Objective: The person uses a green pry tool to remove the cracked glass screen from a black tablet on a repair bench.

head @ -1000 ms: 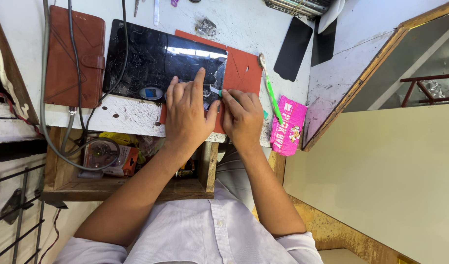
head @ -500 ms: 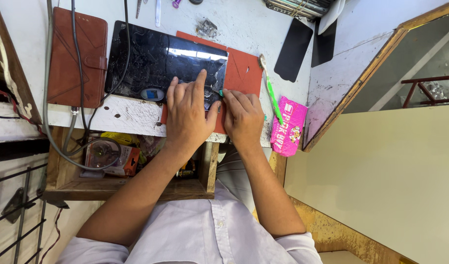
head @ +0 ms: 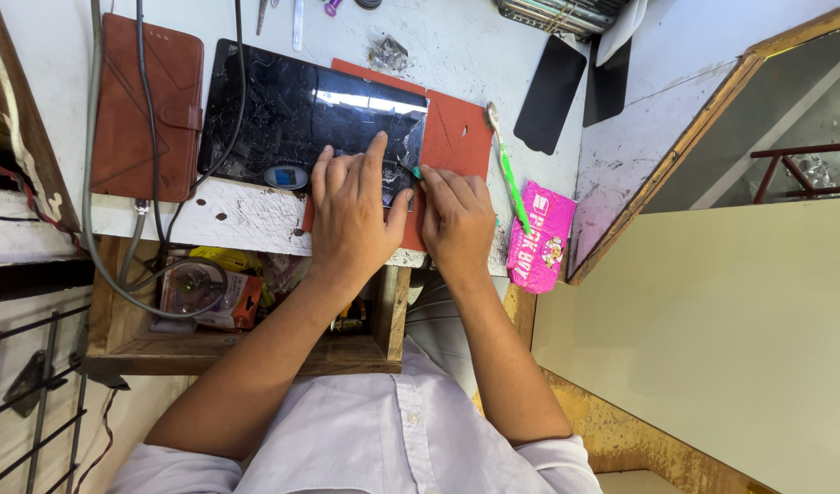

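The head view is looking down on a worn white desk (head: 475,55), where a black tablet (head: 301,114) with a badly cracked screen is lying partly on a red mat (head: 456,137). The left hand (head: 351,215) is pressing flat on the near right part of the glass, fingers spread and extended, gripping nothing and only steadying the slab. The right hand (head: 456,215) is sitting just beside the tablet's right edge, fingers pinched shut around a small green-tipped tool (head: 416,171) whose tip is meeting that edge.

A brown folio case (head: 145,105) is lying to the left of the tablet, and grey cables (head: 145,137) are trailing across both and down over the near edge of the desk. A green-handled spoon-like tool (head: 507,169) and a pink packet (head: 540,236) are resting to the right of the mat, with two black panels (head: 550,91) farther off.

The tablet is likely handling as a thin, stiff, fairly light slab, but the shattered glass is looking fragile and sharp. It would be best taken by its side edges or frame, with pressure kept flat and spread, never concentrated on the cracks.
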